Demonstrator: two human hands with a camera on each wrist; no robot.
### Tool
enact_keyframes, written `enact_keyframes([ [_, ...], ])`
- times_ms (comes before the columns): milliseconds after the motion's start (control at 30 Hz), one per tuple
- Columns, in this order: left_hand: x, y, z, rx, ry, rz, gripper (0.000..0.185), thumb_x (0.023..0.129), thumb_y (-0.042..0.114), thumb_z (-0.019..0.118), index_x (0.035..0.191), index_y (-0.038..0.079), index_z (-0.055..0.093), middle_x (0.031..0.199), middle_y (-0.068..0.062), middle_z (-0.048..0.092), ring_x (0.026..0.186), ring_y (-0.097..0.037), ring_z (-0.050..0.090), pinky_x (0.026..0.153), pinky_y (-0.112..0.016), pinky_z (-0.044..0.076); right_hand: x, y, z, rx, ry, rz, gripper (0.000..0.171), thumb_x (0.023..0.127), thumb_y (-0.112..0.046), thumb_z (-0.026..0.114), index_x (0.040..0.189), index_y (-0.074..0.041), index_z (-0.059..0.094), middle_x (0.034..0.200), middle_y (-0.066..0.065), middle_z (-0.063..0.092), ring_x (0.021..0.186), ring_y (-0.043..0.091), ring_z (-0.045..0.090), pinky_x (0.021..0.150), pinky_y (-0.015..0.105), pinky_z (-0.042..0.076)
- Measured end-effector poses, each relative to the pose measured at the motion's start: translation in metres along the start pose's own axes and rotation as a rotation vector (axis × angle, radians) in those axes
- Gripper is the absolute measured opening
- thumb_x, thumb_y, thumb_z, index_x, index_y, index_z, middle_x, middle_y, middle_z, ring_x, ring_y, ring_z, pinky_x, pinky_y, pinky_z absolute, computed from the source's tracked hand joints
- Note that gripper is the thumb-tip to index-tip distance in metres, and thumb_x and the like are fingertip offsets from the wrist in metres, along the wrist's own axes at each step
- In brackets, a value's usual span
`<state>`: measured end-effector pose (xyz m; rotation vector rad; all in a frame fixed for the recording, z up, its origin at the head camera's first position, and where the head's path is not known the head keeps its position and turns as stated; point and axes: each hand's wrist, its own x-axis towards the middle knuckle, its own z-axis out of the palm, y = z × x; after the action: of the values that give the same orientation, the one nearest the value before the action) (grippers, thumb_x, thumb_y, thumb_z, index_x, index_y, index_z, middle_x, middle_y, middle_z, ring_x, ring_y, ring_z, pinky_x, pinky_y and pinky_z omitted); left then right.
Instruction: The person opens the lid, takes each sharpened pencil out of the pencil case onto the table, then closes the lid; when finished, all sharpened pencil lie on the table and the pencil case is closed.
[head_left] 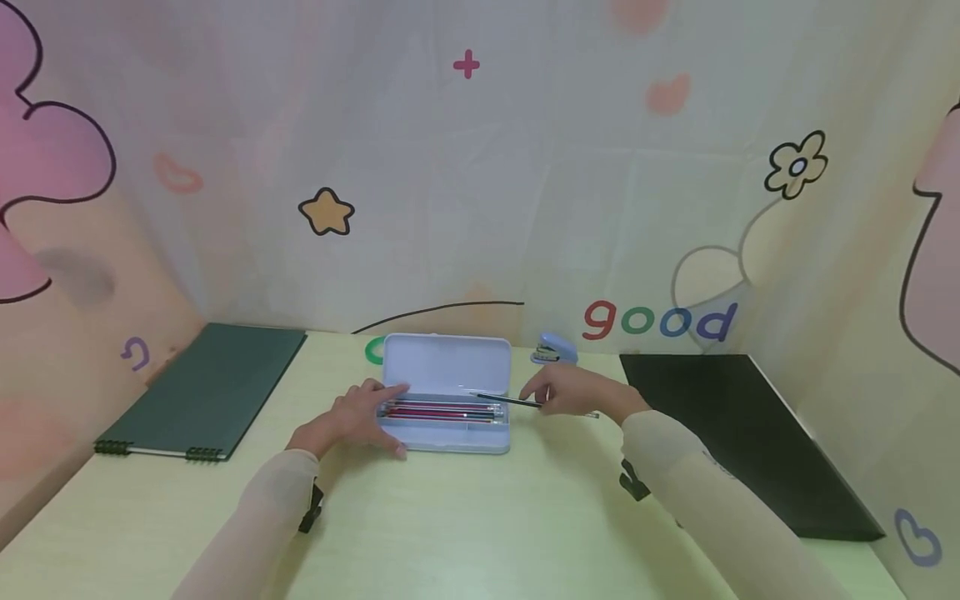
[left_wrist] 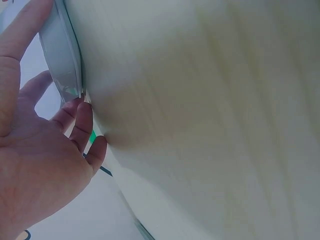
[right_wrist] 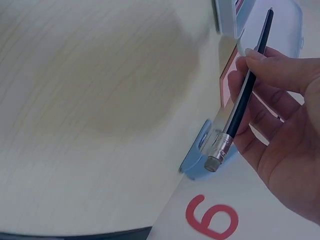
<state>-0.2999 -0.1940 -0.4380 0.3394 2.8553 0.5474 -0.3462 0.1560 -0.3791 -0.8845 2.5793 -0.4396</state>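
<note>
At centre frame the open pencil case point(head_left: 446, 400) lies on the counter point(head_left: 465, 517), steadied by the left hand point(head_left: 352, 421) with fingers spread flat. The right hand point(head_left: 573, 392) pinches a black pencil point(head_left: 510, 401) just over the case's right end, tip angled toward its tray.

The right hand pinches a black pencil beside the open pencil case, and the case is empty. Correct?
Not quite. The pencil case is not empty: the head view shows several pens lying in its tray. The rest holds: the right hand pinches the black pencil beside the open case.
</note>
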Motion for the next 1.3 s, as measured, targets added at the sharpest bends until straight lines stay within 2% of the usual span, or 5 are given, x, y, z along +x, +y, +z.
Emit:
enact_keyframes([
  [133, 0.0, -0.001, 0.0, -0.001, 0.005, 0.006, 0.106, 0.067, 0.051, 0.089, 0.155, 0.022, 0.038, 0.141, -0.019, 0.043, 0.12, -0.035, 0.043, 0.101, -0.055, 0.039, -0.008, 0.013, -0.004, -0.006, 0.008, -0.003, 0.03, 0.089, -0.002, 0.07, 0.118, -0.008, 0.074, 0.102, 0.008, 0.073, 0.088, 0.017, 0.062, 0.086, 0.034, 0.056],
  [500, -0.002, -0.002, 0.001, -0.009, 0.006, 0.004, 0.105, 0.067, 0.051, 0.09, 0.154, 0.022, 0.039, 0.141, -0.019, 0.043, 0.12, -0.036, 0.044, 0.102, -0.057, 0.039, -0.024, 0.04, 0.0, 0.031, 0.005, 0.112, 0.029, 0.088, -0.001, 0.072, 0.116, -0.008, 0.075, 0.102, 0.005, 0.072, 0.091, 0.018, 0.062, 0.09, 0.039, 0.056],
  [733, -0.002, 0.001, 0.0, -0.02, 0.001, 0.002, 0.105, 0.067, 0.051, 0.089, 0.155, 0.022, 0.038, 0.144, -0.02, 0.042, 0.123, -0.037, 0.043, 0.105, -0.057, 0.038, -0.029, 0.055, 0.007, 0.021, 0.014, 0.097, 0.027, 0.087, 0.0, 0.073, 0.113, -0.005, 0.075, 0.1, 0.005, 0.073, 0.09, 0.018, 0.063, 0.092, 0.041, 0.055],
  [1067, -0.001, -0.001, -0.001, -0.015, 0.005, 0.011, 0.106, 0.067, 0.052, 0.089, 0.155, 0.022, 0.038, 0.144, -0.02, 0.042, 0.122, -0.037, 0.043, 0.104, -0.058, 0.038, -0.032, 0.06, 0.009, 0.041, 0.032, 0.101, 0.026, 0.086, 0.002, 0.073, 0.111, -0.003, 0.075, 0.103, 0.008, 0.074, 0.092, 0.019, 0.064, 0.094, 0.043, 0.055],
  [1300, -0.002, -0.001, 0.0, -0.03, 0.003, 0.009, 0.105, 0.068, 0.051, 0.089, 0.155, 0.022, 0.038, 0.145, -0.021, 0.041, 0.123, -0.039, 0.042, 0.106, -0.06, 0.036, -0.033, 0.059, 0.012, 0.053, 0.052, 0.117, 0.025, 0.086, 0.003, 0.072, 0.11, -0.003, 0.075, 0.1, 0.007, 0.072, 0.087, 0.018, 0.059, 0.092, 0.042, 0.055],
])
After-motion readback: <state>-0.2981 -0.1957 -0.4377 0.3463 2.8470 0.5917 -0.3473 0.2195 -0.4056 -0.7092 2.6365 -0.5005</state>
